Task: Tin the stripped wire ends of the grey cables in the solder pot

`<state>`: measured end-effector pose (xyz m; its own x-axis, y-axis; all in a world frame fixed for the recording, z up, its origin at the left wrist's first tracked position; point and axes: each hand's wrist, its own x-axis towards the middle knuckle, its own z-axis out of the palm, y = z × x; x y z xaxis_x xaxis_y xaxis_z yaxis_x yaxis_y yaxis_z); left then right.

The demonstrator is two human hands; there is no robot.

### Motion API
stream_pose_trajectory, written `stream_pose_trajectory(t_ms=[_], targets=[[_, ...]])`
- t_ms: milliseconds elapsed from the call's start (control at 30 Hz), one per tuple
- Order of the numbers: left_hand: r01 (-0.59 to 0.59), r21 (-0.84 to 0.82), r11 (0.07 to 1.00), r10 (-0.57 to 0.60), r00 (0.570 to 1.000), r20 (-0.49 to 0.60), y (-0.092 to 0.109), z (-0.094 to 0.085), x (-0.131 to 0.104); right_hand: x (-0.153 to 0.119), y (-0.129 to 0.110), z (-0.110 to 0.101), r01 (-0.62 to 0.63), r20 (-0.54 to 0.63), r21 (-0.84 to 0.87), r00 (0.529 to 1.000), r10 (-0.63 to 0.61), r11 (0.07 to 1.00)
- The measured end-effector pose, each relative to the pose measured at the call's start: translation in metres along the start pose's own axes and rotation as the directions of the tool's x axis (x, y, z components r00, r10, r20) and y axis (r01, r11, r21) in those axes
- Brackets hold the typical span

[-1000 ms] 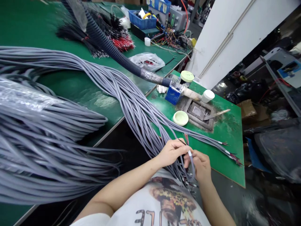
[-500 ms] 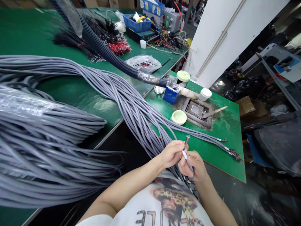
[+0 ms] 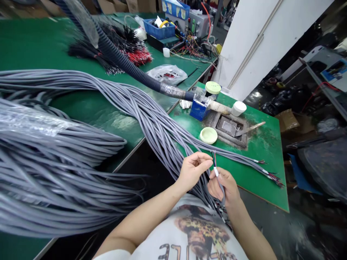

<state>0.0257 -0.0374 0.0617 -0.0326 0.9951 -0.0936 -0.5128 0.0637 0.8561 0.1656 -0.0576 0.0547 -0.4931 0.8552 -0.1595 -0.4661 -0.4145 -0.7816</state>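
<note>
My right hand (image 3: 222, 184) is closed round a grey cable (image 3: 221, 189) just below its white-wrapped end (image 3: 216, 171). Thin coloured wires (image 3: 214, 158) stick up out of that end and fan apart slightly. My left hand (image 3: 193, 169) is at the left of the wires, thumb and index finger pinched close to them; whether a wire is between the fingertips is too small to tell. A long bundle of grey cables (image 3: 151, 115) runs from the left and passes behind my hands. A few stripped cable ends (image 3: 271, 175) lie on the green board to the right.
On the green board (image 3: 260, 191) are a solder pot (image 3: 227, 126) with a scraper (image 3: 251, 129), a pale green dish (image 3: 208, 135), a white jar (image 3: 238, 108) and a blue box (image 3: 198, 110) joined to a ribbed hose (image 3: 130, 66). Coiled grey cables (image 3: 54, 173) fill the left side.
My left hand has moved slightly left and up, its fingers higher on the wires. The wires look more spread. My right hand still holds the cable.
</note>
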Motion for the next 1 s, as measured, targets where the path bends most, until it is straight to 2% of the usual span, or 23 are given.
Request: stream_pose_trajectory(t_ms=[233,433,500,700,1000], targets=[[-0.121,0.11,0.987,0.126,0.991,-0.046,0.0053,0.0005,0.0,0.0027,0.0028,0.0012,0.015,-0.002,-0.02,1.0,-0.016,1.0],[-0.302,0.259,0.917,0.304,0.952,0.036,0.0058,-0.004,-0.001,0.004,0.0036,0.0056,0.021,-0.052,-0.129,0.998,-0.028,0.991],[-0.331,0.314,0.89,0.331,0.942,0.053,0.0052,-0.0046,-0.0007,0.0042,0.0045,0.0064,0.016,-0.065,-0.157,0.998,-0.026,0.987],[-0.223,0.308,0.925,0.251,0.967,-0.053,0.0023,-0.004,-0.0005,0.0055,0.0066,0.0073,0.005,-0.103,-0.194,0.994,-0.025,0.981],[-0.171,0.309,0.936,0.202,0.977,-0.07,0.0017,-0.0074,0.0034,0.0069,0.0093,0.0053,-0.012,-0.136,-0.289,0.99,-0.029,0.957]])
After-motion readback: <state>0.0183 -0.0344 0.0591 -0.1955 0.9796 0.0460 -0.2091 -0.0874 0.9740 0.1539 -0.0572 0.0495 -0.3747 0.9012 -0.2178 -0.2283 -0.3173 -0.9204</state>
